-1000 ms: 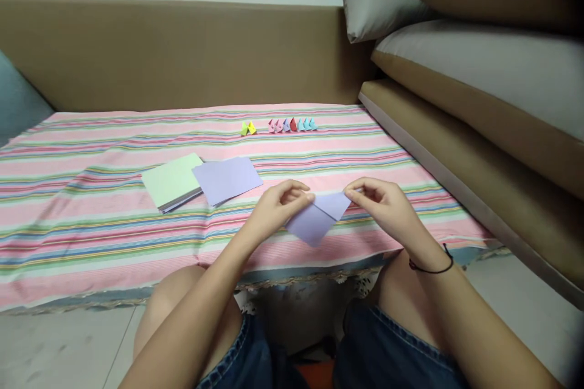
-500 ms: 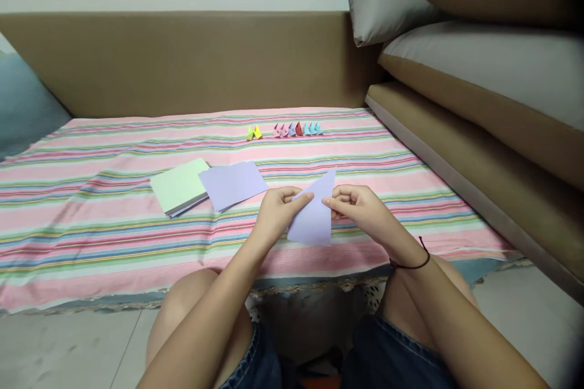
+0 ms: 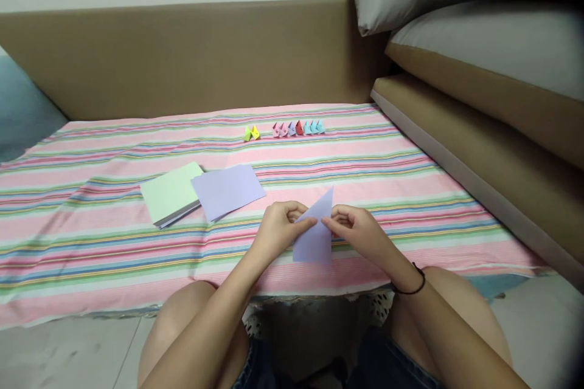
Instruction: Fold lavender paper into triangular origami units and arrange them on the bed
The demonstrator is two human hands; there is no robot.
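A folded sheet of purple paper (image 3: 314,246), with a slanted upper edge rising to a point at the right, is held up between both hands. My left hand (image 3: 283,225) pinches its left side, thumb on the near face and fingers behind. On the right edge, my right hand (image 3: 351,223) grips the paper between thumb and fingers; a dark cord circles that wrist. Left of my hands, a flat purple sheet (image 3: 228,191) overlaps the corner of a stack of paper (image 3: 171,193) topped with light green.
Farther back on the striped cloth (image 3: 114,237) stand small folded paper pieces: a yellow pair (image 3: 252,133) and a row of several pink, purple, red and blue ones (image 3: 298,128). Stacked cushions (image 3: 479,91) line the right side. A brown backrest (image 3: 196,61) spans the back.
The purple paper and both hands sit slightly lower in view, and my right thumb is a little closer to the left one. The camera view has shifted slightly.
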